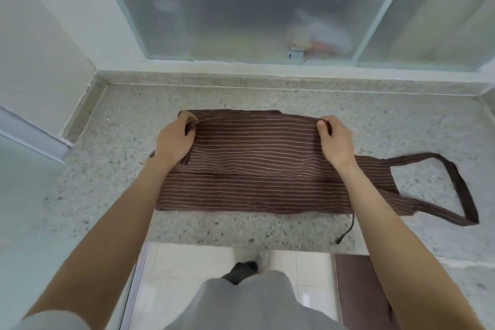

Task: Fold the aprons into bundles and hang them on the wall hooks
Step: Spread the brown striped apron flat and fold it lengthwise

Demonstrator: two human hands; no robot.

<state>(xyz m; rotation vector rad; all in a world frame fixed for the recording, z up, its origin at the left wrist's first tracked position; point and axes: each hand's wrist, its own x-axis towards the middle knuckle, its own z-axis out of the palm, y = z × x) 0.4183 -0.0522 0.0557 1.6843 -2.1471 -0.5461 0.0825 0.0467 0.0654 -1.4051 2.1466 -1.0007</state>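
A brown apron [254, 166] with thin pale stripes lies folded lengthwise on the speckled stone counter [128, 195]. My left hand [175, 139] pinches its far left edge. My right hand [334, 142] pinches the far edge further right, and the cloth between them is lifted slightly. The neck loop [455, 185] lies flat to the right. A thin dark tie [348, 228] hangs over the counter's front edge.
A frosted sliding window [254, 13] stands behind the counter, with blurred items behind it. A white wall [40, 48] closes the left side. Below the counter I see a tiled floor [302, 289], a dark mat [359, 292] and my legs.
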